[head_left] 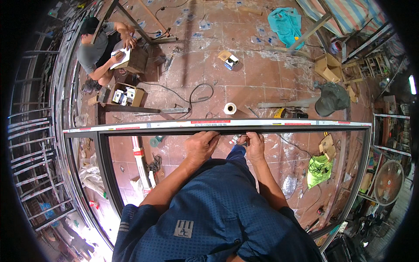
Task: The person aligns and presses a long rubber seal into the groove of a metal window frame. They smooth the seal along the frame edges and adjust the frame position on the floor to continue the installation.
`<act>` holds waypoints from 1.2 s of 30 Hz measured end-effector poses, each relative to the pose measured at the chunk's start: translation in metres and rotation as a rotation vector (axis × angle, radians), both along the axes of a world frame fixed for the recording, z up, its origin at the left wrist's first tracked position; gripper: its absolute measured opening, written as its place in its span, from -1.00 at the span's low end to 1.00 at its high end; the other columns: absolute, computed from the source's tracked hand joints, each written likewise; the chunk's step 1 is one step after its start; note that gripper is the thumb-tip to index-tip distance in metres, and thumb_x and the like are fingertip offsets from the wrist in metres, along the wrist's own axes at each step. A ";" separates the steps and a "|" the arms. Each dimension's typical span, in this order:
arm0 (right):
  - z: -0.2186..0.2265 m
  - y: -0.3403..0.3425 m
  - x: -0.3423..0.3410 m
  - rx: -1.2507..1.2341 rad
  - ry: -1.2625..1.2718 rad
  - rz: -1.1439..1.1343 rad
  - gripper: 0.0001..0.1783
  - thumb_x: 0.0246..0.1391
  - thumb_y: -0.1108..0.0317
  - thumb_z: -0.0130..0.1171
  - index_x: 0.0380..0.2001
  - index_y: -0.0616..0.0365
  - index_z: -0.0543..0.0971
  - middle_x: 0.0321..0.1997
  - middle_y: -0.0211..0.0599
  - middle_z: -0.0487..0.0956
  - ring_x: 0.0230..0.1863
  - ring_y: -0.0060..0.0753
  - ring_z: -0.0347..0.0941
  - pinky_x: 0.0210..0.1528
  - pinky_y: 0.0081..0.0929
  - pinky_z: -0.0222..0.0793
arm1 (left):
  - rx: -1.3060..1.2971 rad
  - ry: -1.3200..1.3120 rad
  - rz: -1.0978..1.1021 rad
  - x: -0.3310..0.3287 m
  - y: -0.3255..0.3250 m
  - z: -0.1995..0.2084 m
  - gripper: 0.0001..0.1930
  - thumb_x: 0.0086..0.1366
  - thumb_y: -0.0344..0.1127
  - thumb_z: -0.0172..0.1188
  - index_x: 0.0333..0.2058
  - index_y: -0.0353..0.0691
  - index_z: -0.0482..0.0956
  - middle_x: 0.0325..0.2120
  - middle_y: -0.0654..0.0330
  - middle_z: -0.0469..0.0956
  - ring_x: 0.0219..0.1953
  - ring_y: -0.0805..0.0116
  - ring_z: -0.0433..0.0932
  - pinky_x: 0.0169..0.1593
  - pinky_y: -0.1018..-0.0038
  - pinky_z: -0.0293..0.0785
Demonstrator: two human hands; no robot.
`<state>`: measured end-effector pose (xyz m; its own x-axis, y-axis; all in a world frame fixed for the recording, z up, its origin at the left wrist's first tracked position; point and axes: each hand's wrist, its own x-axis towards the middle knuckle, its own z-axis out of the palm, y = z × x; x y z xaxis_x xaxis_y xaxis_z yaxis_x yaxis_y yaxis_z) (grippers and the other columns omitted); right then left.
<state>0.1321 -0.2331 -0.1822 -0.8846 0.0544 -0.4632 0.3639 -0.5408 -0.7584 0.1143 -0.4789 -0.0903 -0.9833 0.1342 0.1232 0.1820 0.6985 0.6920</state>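
Observation:
A large dark metal window or door frame (262, 129) surrounds me, its top bar crossing in front of me with a white and red protective film strip (209, 124). My left hand (201, 147) is closed at the inner edge of that bar, fingertips pressed together against it. A short way to its right, my right hand (255, 147) is also closed, thumb and fingers pinched at the same edge. Whatever lies between the fingers is too small or hidden to name. On the left side, a dark upright bar (109, 174) divides the frame.
A roll of tape (230, 108) and a small box (228, 60) lie on the tiled floor beyond the bar. At the far left a person (98, 54) sits writing on paper. A cap (331, 99) rests at the right, near a cardboard box (328, 67) and a fan (388, 182).

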 end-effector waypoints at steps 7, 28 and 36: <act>0.006 -0.024 -0.001 0.148 -0.035 0.027 -0.70 0.36 0.31 0.15 -0.29 0.31 0.76 -0.31 -0.09 0.79 -0.34 -0.30 0.71 -0.09 -0.31 0.66 | -0.159 0.079 -0.093 -0.006 -0.003 0.006 -0.88 0.33 -0.26 0.50 -0.20 -0.07 0.79 -0.51 0.10 0.70 -0.47 0.06 0.74 -0.40 0.17 0.63; 0.008 -0.074 0.002 0.199 -0.024 -0.079 -0.67 0.41 0.29 0.11 -0.18 0.36 0.73 -0.30 -0.12 0.77 -0.37 -0.26 0.71 -0.18 -0.27 0.65 | -0.014 -0.031 -0.198 -0.013 -0.032 0.008 -0.88 0.38 -0.24 0.45 -0.17 -0.06 0.76 -0.41 0.02 0.74 -0.38 -0.02 0.77 -0.34 0.13 0.67; 0.010 -0.069 0.004 0.128 -0.026 -0.049 -0.68 0.44 0.27 0.10 -0.16 0.31 0.72 -0.25 -0.17 0.75 -0.34 -0.27 0.71 -0.10 -0.30 0.64 | -0.019 0.092 -0.101 0.004 -0.108 0.021 -0.84 0.38 -0.32 0.45 -0.10 -0.13 0.75 -0.40 0.06 0.69 -0.35 -0.04 0.74 -0.27 0.11 0.67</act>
